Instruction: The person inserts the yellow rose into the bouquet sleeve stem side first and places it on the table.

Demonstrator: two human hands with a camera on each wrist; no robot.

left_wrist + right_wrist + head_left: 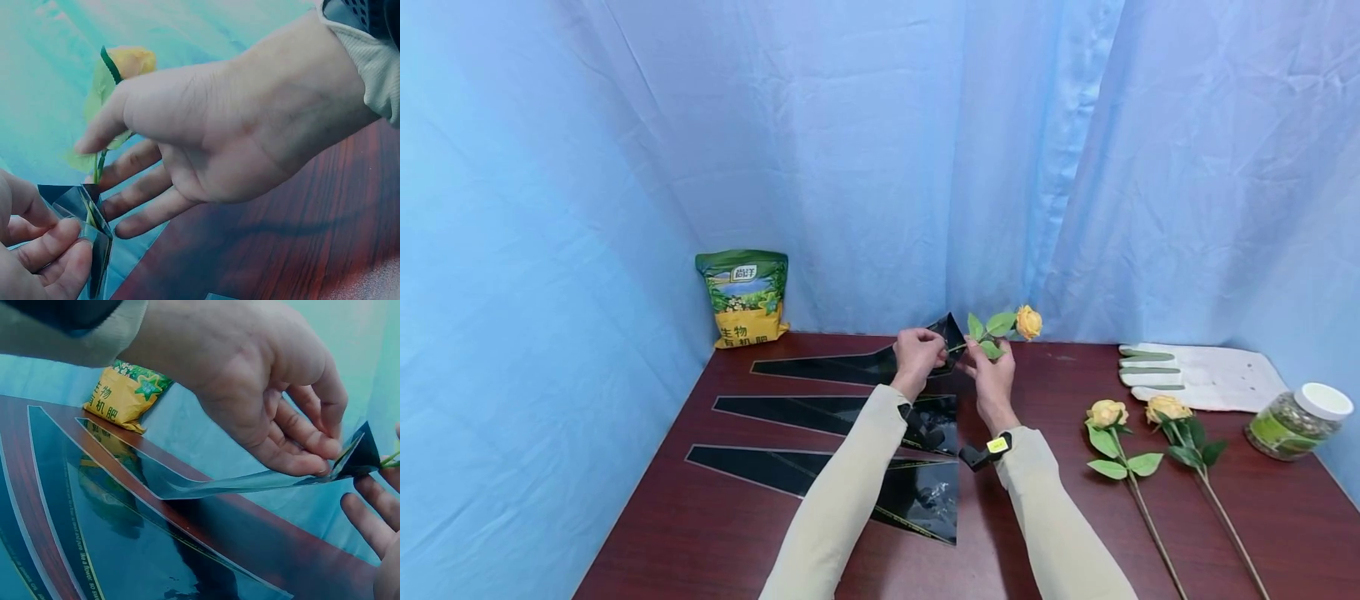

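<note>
My left hand (916, 360) pinches the edge of a black clear-edged plastic flower sleeve (861, 367) near its wide mouth, raised off the table at that end. The sleeve's narrow tail trails left. A yellow rose (1028, 322) with green leaves leans out of the mouth to the right, its lower stem inside the sleeve. My right hand (995, 382) holds the rose stem between thumb and forefinger just below the leaves. In the left wrist view its other fingers (147, 215) are spread beside the sleeve. The stem's end is hidden.
Two more black sleeves (805, 410) (917, 492) lie flat in front. Two yellow roses (1107, 414) (1167, 408) lie on the right, near white-and-green gloves (1225, 379) and a white-lidded jar (1296, 422). A fertilizer bag (745, 298) stands at the back left, before blue curtains.
</note>
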